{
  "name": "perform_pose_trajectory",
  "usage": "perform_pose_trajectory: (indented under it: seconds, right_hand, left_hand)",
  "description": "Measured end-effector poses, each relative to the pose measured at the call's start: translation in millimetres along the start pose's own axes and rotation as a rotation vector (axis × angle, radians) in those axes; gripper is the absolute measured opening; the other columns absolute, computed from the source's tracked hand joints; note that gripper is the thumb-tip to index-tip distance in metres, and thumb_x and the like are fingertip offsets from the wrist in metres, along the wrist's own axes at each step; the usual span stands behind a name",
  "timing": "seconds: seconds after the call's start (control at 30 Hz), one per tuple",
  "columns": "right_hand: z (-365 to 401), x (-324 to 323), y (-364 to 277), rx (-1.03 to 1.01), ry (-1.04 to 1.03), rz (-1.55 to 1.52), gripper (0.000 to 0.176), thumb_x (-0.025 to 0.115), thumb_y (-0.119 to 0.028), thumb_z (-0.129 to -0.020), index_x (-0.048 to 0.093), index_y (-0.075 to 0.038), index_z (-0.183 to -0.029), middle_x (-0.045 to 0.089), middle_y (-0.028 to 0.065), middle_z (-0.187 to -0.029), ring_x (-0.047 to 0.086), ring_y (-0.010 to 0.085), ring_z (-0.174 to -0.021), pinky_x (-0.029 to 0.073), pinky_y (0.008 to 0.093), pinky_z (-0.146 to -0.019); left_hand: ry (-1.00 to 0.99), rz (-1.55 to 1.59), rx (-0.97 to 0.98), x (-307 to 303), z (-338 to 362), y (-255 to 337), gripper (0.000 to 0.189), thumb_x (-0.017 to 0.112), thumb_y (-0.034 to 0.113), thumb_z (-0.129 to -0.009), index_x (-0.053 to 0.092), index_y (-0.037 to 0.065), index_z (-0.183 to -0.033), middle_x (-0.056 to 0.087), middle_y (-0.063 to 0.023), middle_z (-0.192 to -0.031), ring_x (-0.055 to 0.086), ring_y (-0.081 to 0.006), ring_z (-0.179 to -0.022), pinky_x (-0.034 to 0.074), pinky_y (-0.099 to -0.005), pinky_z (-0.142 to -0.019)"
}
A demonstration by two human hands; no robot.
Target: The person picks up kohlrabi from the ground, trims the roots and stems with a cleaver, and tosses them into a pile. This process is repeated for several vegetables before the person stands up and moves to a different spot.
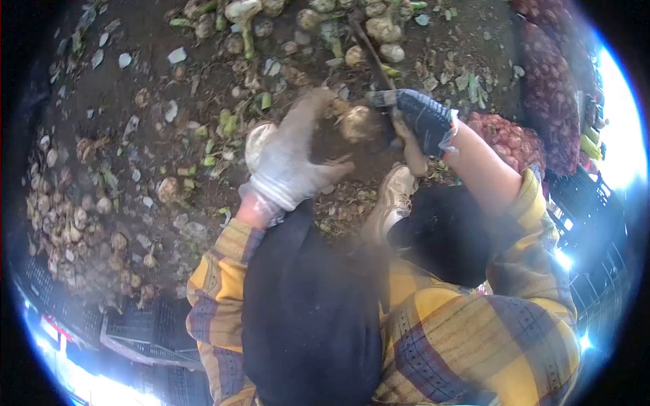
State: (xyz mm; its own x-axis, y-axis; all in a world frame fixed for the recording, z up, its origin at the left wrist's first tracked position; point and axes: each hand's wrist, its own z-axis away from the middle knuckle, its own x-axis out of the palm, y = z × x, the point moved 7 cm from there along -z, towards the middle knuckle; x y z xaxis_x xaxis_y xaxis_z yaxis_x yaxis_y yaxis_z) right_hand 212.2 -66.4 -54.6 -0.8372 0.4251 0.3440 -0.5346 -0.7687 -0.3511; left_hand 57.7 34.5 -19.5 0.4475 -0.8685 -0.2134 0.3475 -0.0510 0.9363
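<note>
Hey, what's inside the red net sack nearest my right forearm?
Roundish, bulb-like pieces show through the net sack, packed together. Deeper ones are covered, and your right forearm hides part of the sack's lower edge.

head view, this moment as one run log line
left hand: pale glove, blurred, open beside bulb, contact unclear | right hand: dark glove, gripping wooden-handled blade | ground: scattered bulbs

My left glove (288,166) is white, my right glove (424,120) blackish, the tool handle (412,150) tan, the bulb (361,126) cream, my shirt (467,338) yellow plaid, the sacks (547,84) at right reddish.
</note>
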Motion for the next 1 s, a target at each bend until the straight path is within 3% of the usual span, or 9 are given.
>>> perform_pose_trajectory:
  seconds: [0.07,0.17,0.3,0.43,0.47,0.57,0.6,0.7,1.0]
  right_hand:
    - [-13.3,-9.4,20.4,-0.014,-0.041,-0.058,0.034,0.054,-0.027,-0.089,0.054,-0.007,-0.117,0.057,0.0013,-0.08,0.058,0.0111,-0.066,0.05,0.0226,-0.058]
    - [-12.2,36.6,9.8,0.121,-0.039,0.058,0.033,0.055,-0.03,-0.088,0.057,-0.006,-0.11,0.057,0.0013,-0.08,0.057,0.0102,-0.065,0.049,0.023,-0.058]
    - [-23.4,41.7,-28.2,0.106,0.232,0.97,0.031,0.063,-0.035,-0.078,0.06,-0.005,-0.086,0.057,0.0046,-0.07,0.055,0.0141,-0.064,0.046,0.0285,-0.057]
    - [0.1,67.3,-38.0,-0.459,0.436,1.245,0.038,0.065,-0.035,-0.071,0.062,0.0,-0.086,0.063,0.0173,-0.069,0.063,0.0274,-0.063,0.05,0.0365,-0.06]
    - [6.0,71.2,-32.0,-0.359,0.405,1.417,0.04,0.064,-0.036,-0.071,0.063,0.001,-0.086,0.063,0.02,-0.07,0.064,0.0309,-0.064,0.051,0.0393,-0.06]
    - [10.2,95.5,-18.2,-0.379,0.17,1.558,0.039,0.063,-0.039,-0.068,0.065,-0.003,-0.082,0.063,0.0175,-0.068,0.063,0.0342,-0.064,0.051,0.04,-0.061]
    - [9.0,98.3,-13.7,-0.354,0.135,1.603,0.038,0.063,-0.039,-0.067,0.066,-0.004,-0.081,0.063,0.0177,-0.069,0.063,0.0342,-0.065,0.051,0.0404,-0.061]
    - [6.4,103.8,-4.7,-0.31,0.055,1.726,0.04,0.064,-0.042,-0.066,0.065,-0.004,-0.079,0.063,0.0174,-0.069,0.062,0.0332,-0.065,0.051,0.0406,-0.061]
    - [2.1,104.4,-8.0,-0.384,0.01,1.744,0.043,0.065,-0.043,-0.066,0.062,-0.002,-0.077,0.06,0.0194,-0.066,0.06,0.0358,-0.062,0.049,0.0419,-0.059]
  left_hand:
    - [0.016,-0.045,0.09,2.0,-0.7,7.6,0.079,0.08,0.016,-0.062,0.039,0.009,-0.129,0.047,-0.0128,-0.126,0.047,-0.0261,-0.117,0.037,-0.0356,-0.101]
    - [0.029,0.341,-0.059,-0.5,13.9,-38.4,0.08,0.082,0.013,-0.058,0.041,0.008,-0.126,0.05,-0.0127,-0.119,0.051,-0.0231,-0.111,0.042,-0.0334,-0.096]
    - [0.258,0.242,-0.269,-18.5,30.8,-52.5,0.082,0.083,0.005,-0.057,0.037,0.0,-0.124,0.049,-0.0129,-0.115,0.052,-0.0189,-0.104,0.045,-0.0299,-0.091]
    - [0.339,0.574,-0.197,-20.3,31.4,-53.3,0.078,0.08,0.009,-0.062,0.036,0.0,-0.125,0.044,-0.0154,-0.116,0.053,-0.021,-0.101,0.047,-0.0317,-0.088]
    - [0.251,0.638,-0.268,-15.5,33.0,-54.8,0.079,0.077,0.008,-0.065,0.03,0.002,-0.129,0.043,-0.015,-0.12,0.053,-0.0208,-0.102,0.046,-0.0324,-0.092]
    - [0.108,-0.477,0.329,2.0,33.1,-77.0,0.075,0.073,0.008,-0.071,0.028,0.003,-0.131,0.046,-0.0142,-0.121,0.053,-0.0203,-0.106,0.046,-0.0325,-0.093]
    - [0.197,0.123,0.087,-9.7,37.7,-86.1,0.07,0.072,0.013,-0.073,0.032,0.002,-0.129,0.049,-0.0143,-0.119,0.053,-0.0207,-0.107,0.047,-0.034,-0.092]
    - [0.249,0.577,-0.115,-21.3,42.6,-64.6,0.069,0.073,0.019,-0.074,0.034,0.001,-0.128,0.052,-0.0149,-0.117,0.056,-0.0211,-0.102,0.047,-0.0352,-0.09]
    - [0.296,0.477,-0.091,-22.5,49.9,-62.1,0.067,0.073,0.019,-0.073,0.036,0.001,-0.126,0.052,-0.0142,-0.115,0.057,-0.0204,-0.099,0.047,-0.0341,-0.089]
